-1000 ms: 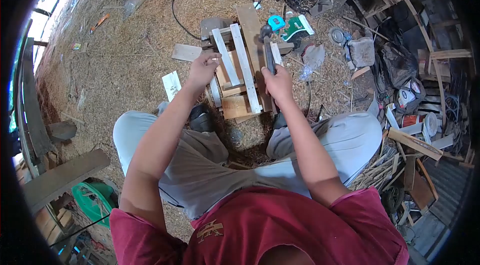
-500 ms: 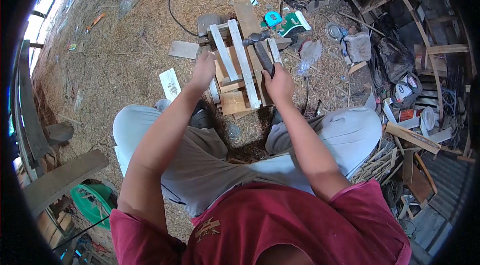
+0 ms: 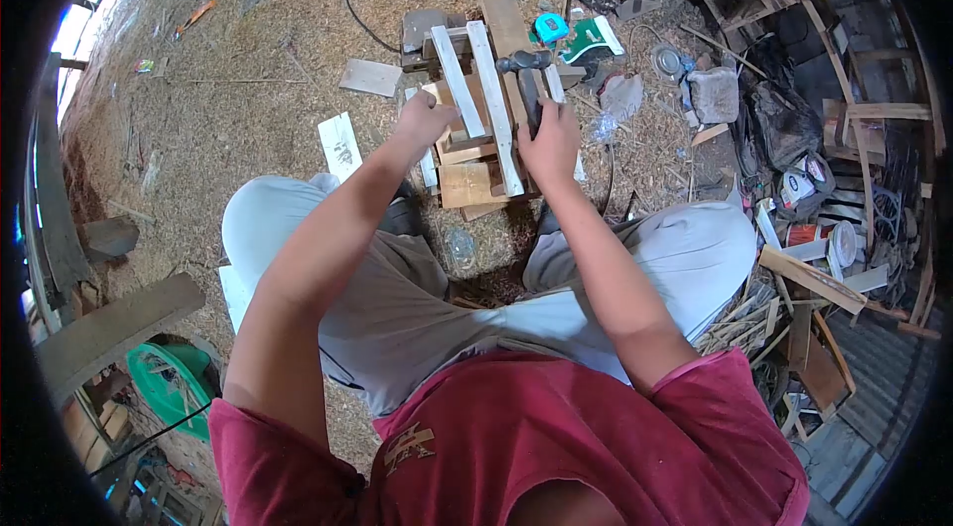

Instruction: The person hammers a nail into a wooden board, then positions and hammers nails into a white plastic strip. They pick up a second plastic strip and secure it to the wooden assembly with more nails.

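My right hand (image 3: 549, 144) is wrapped round the dark handle of a hammer (image 3: 523, 61), its head pointing away from me over the wooden pieces. My left hand (image 3: 425, 119) is closed at the left side of the wood stack, fingers bent; what it pinches, if anything, is too small to tell. Between the hands lie two pale narrow slats, a shorter left one (image 3: 459, 79) and a longer right one (image 3: 494, 104), across wooden blocks. A wider brown board (image 3: 504, 20) extends beyond them, and a yellowish block (image 3: 471, 186) sits at the near end.
A turquoise tape measure (image 3: 550, 27) and a green-and-white piece (image 3: 593, 39) lie beyond the hammer. A flat offcut (image 3: 370, 77) and a white board (image 3: 340, 146) are on the left. Scrap wood and cans crowd the right; a green basin (image 3: 171, 389) stands at lower left.
My left hand has moved right, nearer the left slat. The hammer has turned more upright in view, and my right hand has shifted slightly. The whole view has shifted a little.
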The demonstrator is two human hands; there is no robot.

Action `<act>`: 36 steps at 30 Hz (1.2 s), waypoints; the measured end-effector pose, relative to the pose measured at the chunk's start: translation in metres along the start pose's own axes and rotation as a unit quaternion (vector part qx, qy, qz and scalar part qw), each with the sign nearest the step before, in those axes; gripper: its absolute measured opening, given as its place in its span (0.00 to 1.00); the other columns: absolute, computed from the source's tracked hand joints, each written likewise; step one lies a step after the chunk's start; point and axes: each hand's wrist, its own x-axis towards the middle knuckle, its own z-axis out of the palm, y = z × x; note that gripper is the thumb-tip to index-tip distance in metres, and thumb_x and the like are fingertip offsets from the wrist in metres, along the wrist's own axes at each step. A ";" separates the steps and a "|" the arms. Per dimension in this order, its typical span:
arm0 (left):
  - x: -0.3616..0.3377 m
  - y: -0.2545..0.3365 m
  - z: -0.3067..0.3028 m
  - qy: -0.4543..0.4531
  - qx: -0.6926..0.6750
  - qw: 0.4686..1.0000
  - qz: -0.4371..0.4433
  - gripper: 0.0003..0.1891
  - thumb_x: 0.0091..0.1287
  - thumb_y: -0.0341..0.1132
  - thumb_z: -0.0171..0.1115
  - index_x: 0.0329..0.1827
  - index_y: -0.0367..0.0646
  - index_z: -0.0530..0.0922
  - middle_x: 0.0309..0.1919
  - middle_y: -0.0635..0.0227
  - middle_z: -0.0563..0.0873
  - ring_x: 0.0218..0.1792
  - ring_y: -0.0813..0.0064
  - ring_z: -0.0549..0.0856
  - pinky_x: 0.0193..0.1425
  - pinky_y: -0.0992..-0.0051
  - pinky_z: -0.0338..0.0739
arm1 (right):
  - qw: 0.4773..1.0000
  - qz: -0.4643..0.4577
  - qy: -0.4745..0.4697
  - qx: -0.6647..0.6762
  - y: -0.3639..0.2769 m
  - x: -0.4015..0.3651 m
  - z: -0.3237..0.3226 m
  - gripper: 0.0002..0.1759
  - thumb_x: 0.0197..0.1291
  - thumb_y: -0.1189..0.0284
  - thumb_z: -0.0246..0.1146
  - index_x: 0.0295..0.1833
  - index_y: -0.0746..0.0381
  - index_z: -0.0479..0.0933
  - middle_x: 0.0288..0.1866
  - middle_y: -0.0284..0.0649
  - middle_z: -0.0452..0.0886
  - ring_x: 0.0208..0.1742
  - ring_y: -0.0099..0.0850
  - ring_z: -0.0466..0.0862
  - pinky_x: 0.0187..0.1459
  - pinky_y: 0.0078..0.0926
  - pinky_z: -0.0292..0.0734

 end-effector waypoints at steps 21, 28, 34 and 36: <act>-0.002 -0.011 0.011 -0.058 0.063 0.996 -0.005 0.25 0.59 0.42 0.85 0.37 0.33 0.76 0.35 0.59 0.90 0.37 0.75 0.88 0.38 0.71 0.82 | 0.986 -0.153 -0.043 0.054 -0.015 -0.028 0.019 0.16 0.58 0.71 0.70 0.53 0.59 0.87 0.53 0.45 0.81 0.60 0.47 0.78 0.63 0.50 0.67; -0.005 -0.016 0.016 -0.027 0.106 0.994 0.003 0.25 0.57 0.44 0.85 0.36 0.34 0.78 0.34 0.61 0.89 0.35 0.73 0.87 0.40 0.68 0.83 | 0.986 -0.132 -0.061 0.084 -0.005 -0.012 0.009 0.14 0.60 0.71 0.68 0.51 0.61 0.86 0.54 0.49 0.83 0.62 0.49 0.79 0.62 0.49 0.70; -0.005 -0.018 0.017 -0.029 0.081 0.996 0.006 0.24 0.57 0.42 0.85 0.37 0.34 0.78 0.35 0.60 0.90 0.37 0.72 0.88 0.42 0.69 0.83 | 0.989 0.110 0.101 -0.016 0.022 0.008 0.008 0.26 0.61 0.54 0.71 0.56 0.62 0.82 0.53 0.54 0.85 0.60 0.53 0.82 0.62 0.56 0.73; -0.005 -0.018 0.017 -0.032 0.061 0.998 0.009 0.23 0.57 0.41 0.85 0.38 0.34 0.78 0.36 0.60 0.90 0.37 0.73 0.89 0.43 0.69 0.83 | 0.971 0.239 0.003 0.012 0.035 0.010 0.009 0.36 0.62 0.44 0.69 0.59 0.65 0.81 0.55 0.58 0.86 0.60 0.57 0.84 0.64 0.56 0.75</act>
